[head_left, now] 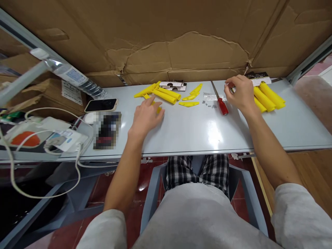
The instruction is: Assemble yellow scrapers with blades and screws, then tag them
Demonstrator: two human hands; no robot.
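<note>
My left hand [147, 117] hovers at or on the table with its fingers spread, partly covering a small yellow piece [158, 108]. Just beyond it lie yellow tubes [166, 95] and a flat yellow part [145, 90]. My right hand [240, 92] has thumb and fingers drawn together; whatever they pinch, if anything, cannot be made out. To its left rests a screwdriver [222, 105] with a red handle, beside small metal screws [212, 106] and a clear plastic bag [209, 97]. More yellow tubes [271, 96] lie right of that hand. Thin curved yellow pieces [189, 103] sit mid-table.
Printed cards [172, 85] lie at the back, and another black-and-white card [259, 79] is behind the right tubes. Leftward are a phone [101, 105], a blurred dark item [107, 130], a tilted water bottle [75, 77] and white cables [77, 166]. Cardboard [181, 41] walls the back.
</note>
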